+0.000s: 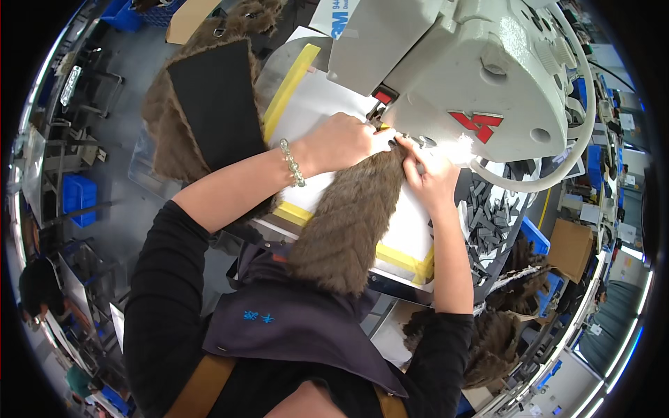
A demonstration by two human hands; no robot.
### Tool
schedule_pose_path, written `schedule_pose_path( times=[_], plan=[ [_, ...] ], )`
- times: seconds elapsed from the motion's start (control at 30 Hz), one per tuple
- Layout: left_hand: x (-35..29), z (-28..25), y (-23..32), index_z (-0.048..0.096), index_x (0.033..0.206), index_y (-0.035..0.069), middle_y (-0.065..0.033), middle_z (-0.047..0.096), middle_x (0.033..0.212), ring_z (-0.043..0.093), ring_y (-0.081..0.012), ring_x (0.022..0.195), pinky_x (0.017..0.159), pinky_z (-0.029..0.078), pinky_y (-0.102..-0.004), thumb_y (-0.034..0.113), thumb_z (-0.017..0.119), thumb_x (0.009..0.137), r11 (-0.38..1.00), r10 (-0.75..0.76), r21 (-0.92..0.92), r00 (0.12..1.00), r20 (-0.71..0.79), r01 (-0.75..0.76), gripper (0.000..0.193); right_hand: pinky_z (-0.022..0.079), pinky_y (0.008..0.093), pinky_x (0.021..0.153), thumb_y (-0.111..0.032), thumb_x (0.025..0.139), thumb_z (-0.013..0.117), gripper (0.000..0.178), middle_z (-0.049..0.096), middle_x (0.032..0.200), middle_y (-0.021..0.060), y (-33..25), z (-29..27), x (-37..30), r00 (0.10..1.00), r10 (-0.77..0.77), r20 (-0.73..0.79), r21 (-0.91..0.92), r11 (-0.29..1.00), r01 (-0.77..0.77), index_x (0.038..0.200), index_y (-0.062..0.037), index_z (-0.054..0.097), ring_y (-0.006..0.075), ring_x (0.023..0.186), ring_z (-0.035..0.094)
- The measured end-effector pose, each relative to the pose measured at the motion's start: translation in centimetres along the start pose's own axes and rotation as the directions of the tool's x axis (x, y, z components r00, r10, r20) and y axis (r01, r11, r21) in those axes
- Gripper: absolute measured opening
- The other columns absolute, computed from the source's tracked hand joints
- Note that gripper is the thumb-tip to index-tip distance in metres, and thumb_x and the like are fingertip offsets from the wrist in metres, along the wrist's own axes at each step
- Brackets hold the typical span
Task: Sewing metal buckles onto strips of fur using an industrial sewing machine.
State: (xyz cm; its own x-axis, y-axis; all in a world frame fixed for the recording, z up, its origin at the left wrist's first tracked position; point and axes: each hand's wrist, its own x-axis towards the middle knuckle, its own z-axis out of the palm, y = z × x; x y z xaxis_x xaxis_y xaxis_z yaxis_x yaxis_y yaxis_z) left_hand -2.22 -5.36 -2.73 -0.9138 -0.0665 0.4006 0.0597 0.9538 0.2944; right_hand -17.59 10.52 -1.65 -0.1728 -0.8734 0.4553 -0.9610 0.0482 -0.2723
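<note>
A long strip of brown fur (352, 216) runs from under the head of a pale grey sewing machine (446, 83) down over the table's near edge toward my lap. My left hand (346, 141), a beaded bracelet on its wrist, has its fingers closed on the strip's far end beside the needle area. On the other side, my right hand (426, 171) pinches the same end, its fingertips close to those of the left. The stitching point itself is mostly hidden by my fingers and the machine head.
White sheeting edged with yellow tape (404, 261) covers the table. Many small dark strips (488, 216) lie heaped at the right. A fur piece with a black panel (216, 97) hangs off the left side. More brown fur (498, 341) is at lower right, near a cardboard box (570, 247).
</note>
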Motion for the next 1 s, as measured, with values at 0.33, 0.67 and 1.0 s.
schedule_pose_path(
  times=[0.33,0.67,1.0],
  plan=[
    [0.1,-0.1,0.1,0.062,0.086,0.007,-0.0030,0.061,0.069,0.063,-0.0173,0.063,0.054,0.049,-0.0307,0.022,0.063,0.085,0.999,0.039,-0.014,0.998,-0.048,-0.039,0.015,0.049,0.0308,0.057,-0.009,0.073,0.064,0.036,0.065,0.077,0.0008,-0.2,0.4,-0.3,1.000,0.010,-0.004,-0.070,0.998,-0.010,0.105,-0.0220,0.072,0.0187,0.061,0.061],
    [-0.2,-0.2,0.6,0.066,0.095,0.008,-0.0017,0.062,0.071,0.063,-0.0158,0.063,0.056,0.050,-0.0294,0.016,0.063,0.081,0.995,0.100,0.029,0.993,-0.066,-0.099,0.016,0.046,0.0300,0.053,-0.010,0.071,0.065,0.031,0.067,0.076,0.0006,-0.4,-0.2,0.3,1.000,-0.024,-0.003,-0.076,0.997,0.024,0.099,-0.0207,0.073,0.0183,0.064,0.063],
    [-0.6,-0.2,0.9,0.067,0.093,0.007,-0.0038,0.066,0.079,0.065,-0.0177,0.065,0.059,0.052,-0.0303,0.015,0.062,0.082,0.999,0.041,-0.003,0.999,-0.025,-0.041,0.015,0.044,0.0361,0.063,-0.015,0.070,0.068,0.028,0.062,0.066,0.0027,0.2,0.7,-1.0,0.998,0.042,0.040,-0.017,0.999,-0.041,0.097,-0.0194,0.073,0.0205,0.058,0.059]
  ],
)
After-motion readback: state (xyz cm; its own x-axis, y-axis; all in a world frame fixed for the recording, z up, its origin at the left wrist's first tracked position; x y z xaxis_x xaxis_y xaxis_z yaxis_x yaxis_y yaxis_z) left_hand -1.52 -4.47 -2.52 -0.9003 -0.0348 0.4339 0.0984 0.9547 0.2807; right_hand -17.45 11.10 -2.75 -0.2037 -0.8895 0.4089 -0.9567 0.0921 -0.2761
